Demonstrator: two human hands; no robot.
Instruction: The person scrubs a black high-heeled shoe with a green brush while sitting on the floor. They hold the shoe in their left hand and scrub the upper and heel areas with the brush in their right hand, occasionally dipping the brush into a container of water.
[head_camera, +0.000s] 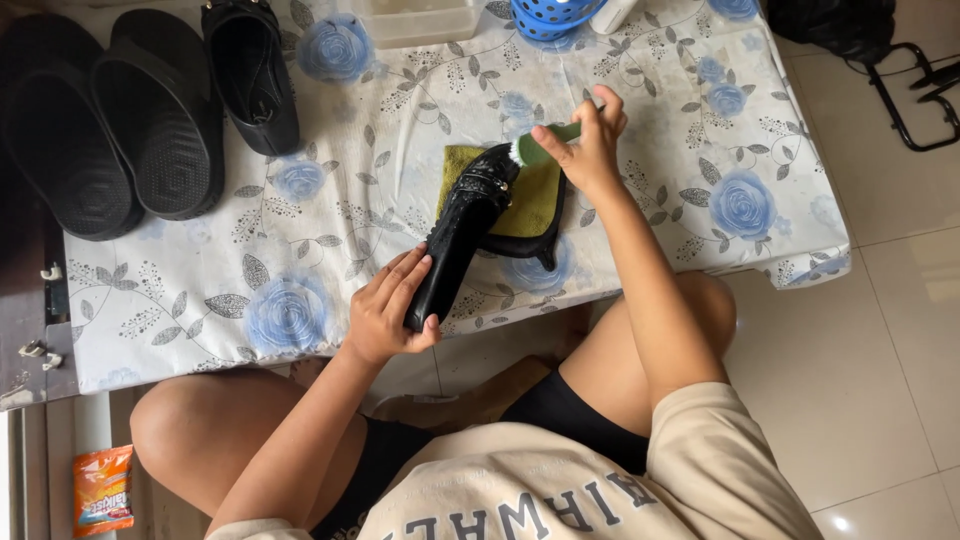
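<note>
Fingers of the left hand wrap the heel end of a black shoe at about 7 o'clock on the tabletop; two black sandals and another black shoe lie at 10 o'clock. The gripped shoe rests on a green cloth mid-tabletop. At 1 o'clock, right-hand fingers clutch a green brush, bristles touching the toe. Brushing looks underway, the other shoe apparently waiting.
</note>
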